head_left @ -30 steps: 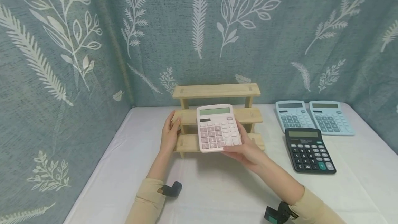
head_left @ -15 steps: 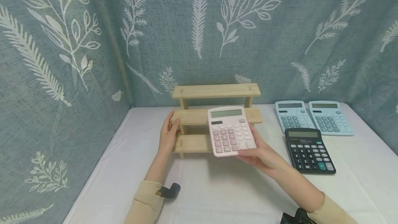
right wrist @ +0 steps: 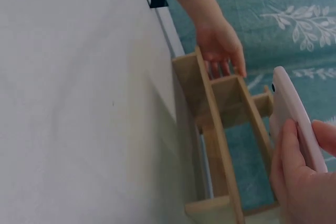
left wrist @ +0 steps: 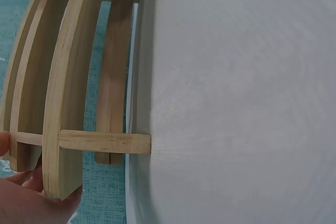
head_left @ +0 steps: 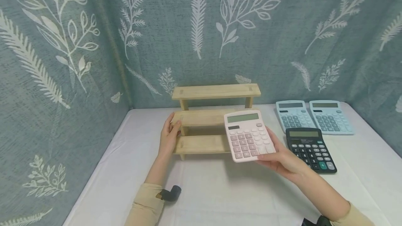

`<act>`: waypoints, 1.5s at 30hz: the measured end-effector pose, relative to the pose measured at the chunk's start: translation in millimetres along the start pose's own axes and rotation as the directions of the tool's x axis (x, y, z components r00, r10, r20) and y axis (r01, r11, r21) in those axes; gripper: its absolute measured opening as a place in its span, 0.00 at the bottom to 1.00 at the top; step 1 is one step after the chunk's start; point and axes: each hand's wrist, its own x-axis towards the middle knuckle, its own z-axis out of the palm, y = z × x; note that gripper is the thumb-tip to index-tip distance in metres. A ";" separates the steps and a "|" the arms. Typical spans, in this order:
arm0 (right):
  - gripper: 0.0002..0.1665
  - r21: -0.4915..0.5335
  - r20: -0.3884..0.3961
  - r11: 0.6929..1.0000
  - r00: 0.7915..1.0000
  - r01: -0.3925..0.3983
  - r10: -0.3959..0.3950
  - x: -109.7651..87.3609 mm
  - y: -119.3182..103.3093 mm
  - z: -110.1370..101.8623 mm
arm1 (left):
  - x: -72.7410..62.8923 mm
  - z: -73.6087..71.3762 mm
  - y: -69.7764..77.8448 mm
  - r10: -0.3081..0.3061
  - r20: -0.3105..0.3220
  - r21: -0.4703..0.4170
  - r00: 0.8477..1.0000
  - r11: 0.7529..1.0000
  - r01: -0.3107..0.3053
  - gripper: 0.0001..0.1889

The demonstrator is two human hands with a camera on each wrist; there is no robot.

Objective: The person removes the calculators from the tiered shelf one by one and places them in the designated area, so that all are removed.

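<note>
My right hand (head_left: pixel 284 159) pinches a pale pink calculator (head_left: pixel 248 137) by its lower right corner, thumb on the front. Its screen and keys face up, and it hangs in front of the right part of a three-step wooden display shelf (head_left: pixel 201 144). In the right wrist view, the fingers (right wrist: pixel 290 153) press against the calculator's back (right wrist: pixel 294 111). At the shelf's left end, my left hand (head_left: pixel 169 136) grips the middle step, thumb towards the front. The left wrist view shows part of that hand (left wrist: pixel 39 198) around the ends of the boards (left wrist: pixel 63 98).
On the right of the white-covered table (head_left: pixel 213 191) lie two light blue calculators (head_left: pixel 295 116) side by side. A black calculator (head_left: pixel 309 149) is in front of them, partly covered by my right hand. A teal leaf-patterned curtain (head_left: pixel 176 37) hangs behind and to the left.
My right hand has carried the pink calculator to the right and slightly towards me, uncovering the left and middle of the shelf. The left hand keeps its grip on the shelf.
</note>
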 end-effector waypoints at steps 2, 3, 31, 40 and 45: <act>0.65 0.003 -0.003 1.000 1.000 -0.003 0.003 -2.7 -1.0 -4.2 | 0.2 -0.4 -0.5 0.006 0.000 -0.002 1.000 1.000 -0.006 0.29; 0.65 0.006 -0.004 1.000 1.000 -0.005 0.005 -4.0 -1.5 -6.1 | 0.1 -0.7 -0.6 0.009 0.002 0.001 1.000 1.000 -0.009 0.30; 0.64 0.007 -0.073 1.000 0.997 -0.029 0.029 -31.2 -4.2 -53.9 | 0.5 0.1 -0.4 -0.016 0.023 0.007 1.000 1.000 0.015 0.30; 0.63 0.028 -0.046 1.000 0.999 -0.002 0.004 -38.9 -3.0 -69.2 | -8.0 0.3 18.0 -0.030 0.056 -0.016 0.998 0.999 0.031 0.30; 0.62 0.045 -0.026 0.999 0.999 0.023 -0.022 -44.1 -4.1 -79.0 | -9.8 0.1 20.5 -0.028 0.055 -0.013 0.998 1.000 0.028 0.30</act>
